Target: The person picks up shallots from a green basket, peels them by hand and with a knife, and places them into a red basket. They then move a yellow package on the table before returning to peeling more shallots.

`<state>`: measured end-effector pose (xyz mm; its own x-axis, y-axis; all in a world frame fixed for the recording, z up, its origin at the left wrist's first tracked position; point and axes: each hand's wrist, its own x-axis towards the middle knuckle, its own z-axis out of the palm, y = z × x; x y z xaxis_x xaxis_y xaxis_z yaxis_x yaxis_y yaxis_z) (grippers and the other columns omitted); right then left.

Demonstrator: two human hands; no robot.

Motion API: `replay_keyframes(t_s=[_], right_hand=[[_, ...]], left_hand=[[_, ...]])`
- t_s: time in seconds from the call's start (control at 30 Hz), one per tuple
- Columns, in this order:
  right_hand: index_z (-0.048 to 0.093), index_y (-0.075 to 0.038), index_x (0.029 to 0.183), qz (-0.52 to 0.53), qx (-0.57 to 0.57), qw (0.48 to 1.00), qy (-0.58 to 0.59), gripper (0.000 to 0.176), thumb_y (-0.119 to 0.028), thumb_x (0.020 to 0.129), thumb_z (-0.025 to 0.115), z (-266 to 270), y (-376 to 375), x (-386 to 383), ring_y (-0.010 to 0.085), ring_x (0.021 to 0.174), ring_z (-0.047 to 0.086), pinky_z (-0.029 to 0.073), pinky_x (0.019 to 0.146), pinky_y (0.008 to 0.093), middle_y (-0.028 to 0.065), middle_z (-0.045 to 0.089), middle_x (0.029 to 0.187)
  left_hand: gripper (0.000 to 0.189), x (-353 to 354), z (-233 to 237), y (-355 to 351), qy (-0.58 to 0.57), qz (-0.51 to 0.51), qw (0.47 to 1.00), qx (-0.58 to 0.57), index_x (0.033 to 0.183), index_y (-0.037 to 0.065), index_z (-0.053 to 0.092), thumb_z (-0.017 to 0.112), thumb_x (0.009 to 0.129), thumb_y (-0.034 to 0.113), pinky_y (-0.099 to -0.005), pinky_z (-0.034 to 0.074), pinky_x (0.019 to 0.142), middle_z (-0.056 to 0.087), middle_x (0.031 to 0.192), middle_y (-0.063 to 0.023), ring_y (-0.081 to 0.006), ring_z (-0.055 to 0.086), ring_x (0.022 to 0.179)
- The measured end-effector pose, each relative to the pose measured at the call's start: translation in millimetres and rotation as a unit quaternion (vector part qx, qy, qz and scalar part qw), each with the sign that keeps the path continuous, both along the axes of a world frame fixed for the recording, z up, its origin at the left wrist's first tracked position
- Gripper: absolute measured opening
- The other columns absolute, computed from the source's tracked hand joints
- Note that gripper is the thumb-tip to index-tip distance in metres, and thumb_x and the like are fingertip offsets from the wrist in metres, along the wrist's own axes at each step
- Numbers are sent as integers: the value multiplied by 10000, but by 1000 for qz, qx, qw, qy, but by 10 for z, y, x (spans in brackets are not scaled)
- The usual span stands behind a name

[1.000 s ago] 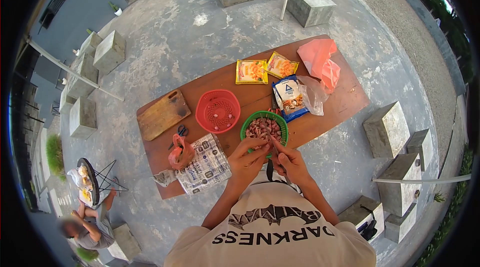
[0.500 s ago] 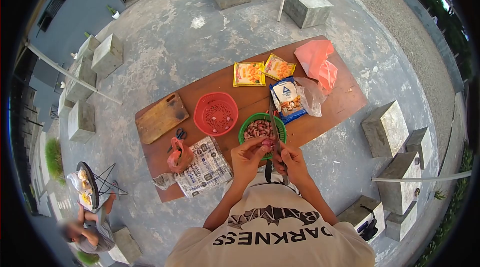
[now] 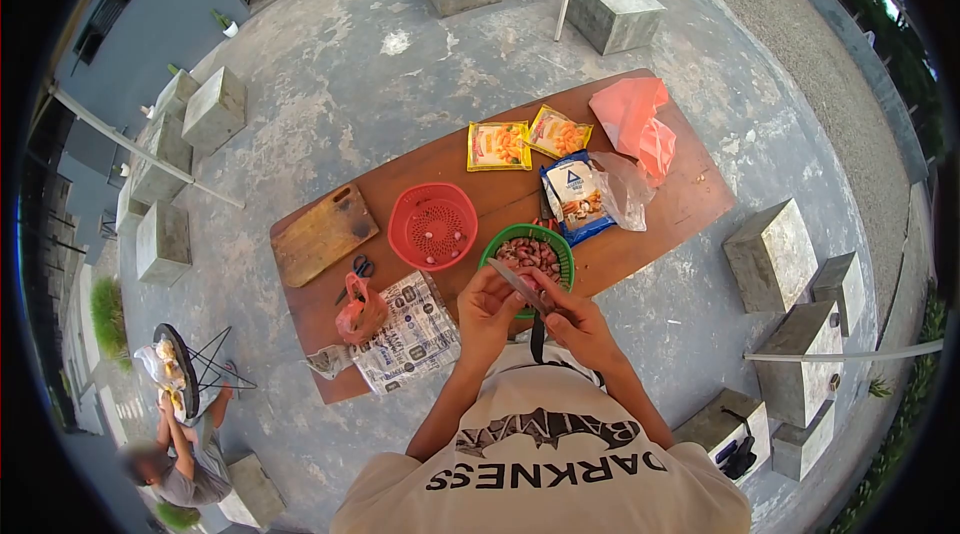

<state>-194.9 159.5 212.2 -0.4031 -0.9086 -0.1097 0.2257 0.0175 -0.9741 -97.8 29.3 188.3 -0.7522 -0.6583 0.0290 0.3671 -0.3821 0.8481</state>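
Observation:
Close together in front of my chest, both hands are over the near edge of a green basket (image 3: 566,252) full of small reddish shallots (image 3: 528,254). My right hand (image 3: 582,326) is closed on a knife (image 3: 514,282), whose blade slants up to the left across my left fingers. The fingers of my left hand (image 3: 486,314) are closed around a small shallot, partly hidden by the blade and my fingertips. Left of the basket stands a red colander (image 3: 405,224) with a few peeled shallots in it.
On the brown table (image 3: 510,199) lie a wooden cutting board (image 3: 325,234), scissors (image 3: 362,266), an orange-red plastic bag (image 3: 360,314), newspaper (image 3: 408,334), yellow packets (image 3: 498,146), a blue-white packet (image 3: 575,196) and a pink bag (image 3: 635,124). A person (image 3: 190,464) sits at far left.
The knife has swung from pointing away from me to slanting left, its blade now over the shallot and my left fingers. The seated person's hands have lowered toward the small table.

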Motion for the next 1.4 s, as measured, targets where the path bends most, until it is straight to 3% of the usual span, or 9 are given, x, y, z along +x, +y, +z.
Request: replay_keyframes(t_s=[0.07, 0.27, 0.4, 0.67, 0.8, 0.87, 0.97, 1.2, 1.4], right_hand=[[361, -73, 1417, -2, 51, 997, 56, 558, -52, 886, 533, 61, -9, 7, 67, 783, 468, 396, 712, 198, 13, 589, 1157], [385, -34, 1391, -17, 20, 996, 87, 522, -70, 894, 544, 35, -40, 27, 137, 1126, 508, 369, 964, 264, 98, 544, 1312], [393, -22, 1380, -14, 13, 994, 108, 510, -84, 898, 551, -44, -47, 20, 152, 1159, 508, 362, 988, 279, 114, 535, 1321], [396, -7, 1370, 4, -7, 989, 146, 510, -88, 892, 555, -24, -2, 35, 190, 1214, 492, 333, 1017, 297, 147, 526, 1324], [420, -11, 1360, -36, -66, 976, 206, 472, -122, 918, 542, -152, -7, 89, 172, 986, 599, 440, 863, 258, 122, 593, 1219], [432, -32, 1365, -71, -27, 997, -19, 448, -200, 957, 510, -244, 41, 124, 96, 670, 516, 418, 598, 196, 46, 598, 946], [395, -61, 1396, -55, -86, 987, -126, 475, -269, 978, 479, -304, 46, 141, 44, 565, 328, 280, 471, 177, -32, 444, 775], [295, -97, 1451, -62, -112, 985, -113, 571, -304, 962, 504, -66, 109, 12, 51, 575, 324, 283, 482, 183, -46, 417, 757], [299, -70, 1445, -24, -21, 999, 38, 584, -197, 926, 534, 74, 79, 39, 65, 692, 399, 365, 643, 187, -12, 566, 974]], left_hand=[[317, 30, -82, -27, -8, -12, 1000, 0, 1163, -48, 559, 574, 848, -80, -304, 506, 873, 606, 1157, -133, -184, 600, 1040], [334, 14, -133, -4, -3, -15, 1000, 7, 1147, -47, 562, 587, 819, -106, -313, 506, 879, 608, 1154, -147, -180, 607, 1026], [252, 16, -9, 35, -14, 4, 999, 31, 1054, -47, 620, 634, 804, -72, -264, 500, 825, 654, 1037, -88, -129, 631, 912], [235, 75, -119, -17, -19, 30, 997, -69, 958, -53, 652, 646, 743, -148, -297, 534, 808, 655, 989, -127, -174, 640, 920], [246, 73, -145, 29, 64, 49, 994, -79, 961, -51, 664, 678, 732, -139, -306, 541, 803, 644, 999, -150, -194, 644, 902], [260, 64, -95, 71, 66, 32, 993, -88, 979, -53, 660, 680, 733, -137, -311, 543, 809, 638, 1024, -156, -202, 643, 913], [298, 8, -10, 119, 74, 8, 994, -78, 1040, -49, 635, 663, 753, -125, -309, 540, 826, 631, 1047, -162, -211, 639, 938], [346, -15, -93, 28, 59, -27, 997, -41, 1154, -48, 582, 611, 814, -104, -355, 472, 951, 584, 1172, -174, -245, 577, 1089], [338, 0, -90, 36, 76, -36, 996, -32, 1159, -53, 578, 586, 826, -111, -362, 470, 950, 560, 1210, -159, -244, 567, 1105]])
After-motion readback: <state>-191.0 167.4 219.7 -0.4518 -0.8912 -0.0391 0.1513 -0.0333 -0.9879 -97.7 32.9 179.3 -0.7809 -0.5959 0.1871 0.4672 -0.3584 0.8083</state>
